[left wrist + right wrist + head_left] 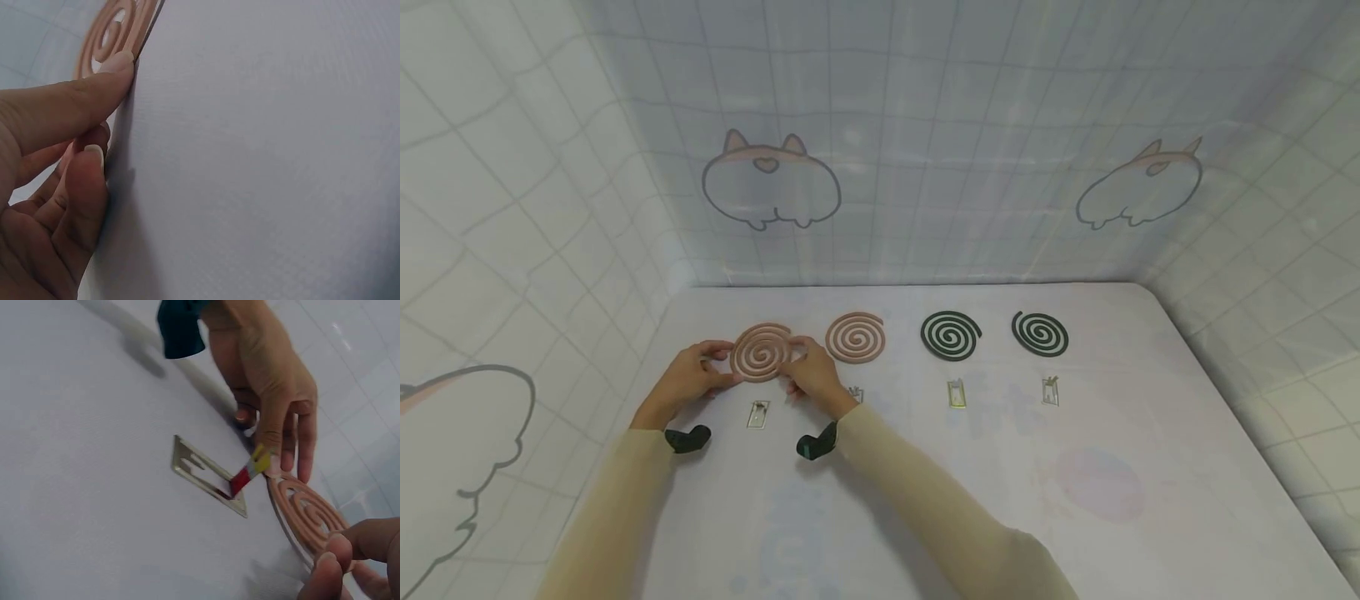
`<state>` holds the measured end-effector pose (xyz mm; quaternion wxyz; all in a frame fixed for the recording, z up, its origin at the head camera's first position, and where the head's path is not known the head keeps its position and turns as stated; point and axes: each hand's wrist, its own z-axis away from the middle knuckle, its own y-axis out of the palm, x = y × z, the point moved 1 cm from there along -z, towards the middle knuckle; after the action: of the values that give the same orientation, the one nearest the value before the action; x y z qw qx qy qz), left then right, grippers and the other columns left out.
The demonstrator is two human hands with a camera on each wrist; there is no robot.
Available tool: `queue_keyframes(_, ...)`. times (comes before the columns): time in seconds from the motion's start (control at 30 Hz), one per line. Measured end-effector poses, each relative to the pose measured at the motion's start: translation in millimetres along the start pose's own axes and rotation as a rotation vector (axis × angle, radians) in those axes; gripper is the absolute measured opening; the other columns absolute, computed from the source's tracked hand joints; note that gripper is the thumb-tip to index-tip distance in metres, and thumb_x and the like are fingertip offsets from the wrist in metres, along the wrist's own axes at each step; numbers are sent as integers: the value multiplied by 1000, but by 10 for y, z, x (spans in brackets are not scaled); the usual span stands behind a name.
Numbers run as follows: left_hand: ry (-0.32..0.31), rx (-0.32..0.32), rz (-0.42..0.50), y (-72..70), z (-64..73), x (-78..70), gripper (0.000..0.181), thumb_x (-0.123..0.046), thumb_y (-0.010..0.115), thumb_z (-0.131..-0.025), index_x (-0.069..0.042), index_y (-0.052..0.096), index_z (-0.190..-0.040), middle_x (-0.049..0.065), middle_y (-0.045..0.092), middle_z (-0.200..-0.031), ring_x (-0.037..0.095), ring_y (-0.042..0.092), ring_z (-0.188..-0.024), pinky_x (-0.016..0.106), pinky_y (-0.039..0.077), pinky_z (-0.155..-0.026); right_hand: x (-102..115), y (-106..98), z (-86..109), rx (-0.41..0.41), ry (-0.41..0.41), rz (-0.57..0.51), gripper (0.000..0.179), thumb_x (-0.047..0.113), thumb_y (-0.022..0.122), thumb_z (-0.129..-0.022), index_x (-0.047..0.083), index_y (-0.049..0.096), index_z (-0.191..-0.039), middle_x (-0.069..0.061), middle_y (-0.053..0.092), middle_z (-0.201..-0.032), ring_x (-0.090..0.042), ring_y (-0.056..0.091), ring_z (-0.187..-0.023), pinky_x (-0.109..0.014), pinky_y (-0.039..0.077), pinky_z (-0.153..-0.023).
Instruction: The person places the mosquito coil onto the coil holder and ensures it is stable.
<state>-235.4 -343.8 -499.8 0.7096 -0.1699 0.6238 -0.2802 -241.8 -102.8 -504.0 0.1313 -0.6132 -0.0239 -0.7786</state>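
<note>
Coils (761, 353) in row behind stands (957, 393) on table (1150, 417).

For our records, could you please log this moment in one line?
left hand: holds leftmost brown coil; right hand: holds same coil; green coils: untouched

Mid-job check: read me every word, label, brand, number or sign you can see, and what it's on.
No readable text in any view.
Tabletop: faint blue marks and a pink patch, too pale to tell whether they are lettering.
Metal piece with red-and-yellow tip: no lettering visible; other metal pieces too small to tell.
Far-left brown coil: no label visible.
Backdrop: animal outlines, no words.
</note>
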Motion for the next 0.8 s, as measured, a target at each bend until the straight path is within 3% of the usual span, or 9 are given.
queue_keyframes(0.27, 29, -18, 29, 3, 28, 17, 80, -18, 87, -85, 3, 42, -149, 27, 46, -135, 14, 56, -77, 29, 53, -58, -25, 47, 39, 11, -109, 32, 59, 14, 76, -95, 29, 51, -146, -1, 71, -82, -16, 62, -50, -25, 49, -43)
queue_keyframes(0.43, 24, -26, 39, 11, 35, 9, 80, -19, 86, -86, 3, 41, -148, 25, 49, -136, 14, 56, -79, 28, 53, -58, -22, 57, 70, 53, -111, -3, 67, 8, 76, -94, 28, 45, -150, -4, 75, -88, -18, 65, -53, -25, 50, -44)
queue_keyframes(0.7, 3, -19, 41, 9, 64, -38, 86, -32, 86, -86, 7, 40, -148, 25, 51, -140, 14, 57, -85, 26, 51, -61, -21, 81, 81, 25, -126, -10, 67, 6, 79, -91, 27, 48, -148, 0, 75, -88, -17, 64, -51, -27, 49, -42)
queue_keyframes(0.8, -7, -19, 81, 8, 60, -35, 88, -32, 85, -87, 4, 37, -152, 26, 49, -143, 14, 57, -84, 28, 51, -61, -26, 82, 83, 19, -133, -31, 67, 6, 79, -91, 27, 49, -148, -2, 75, -89, -17, 63, -52, -27, 50, -43)
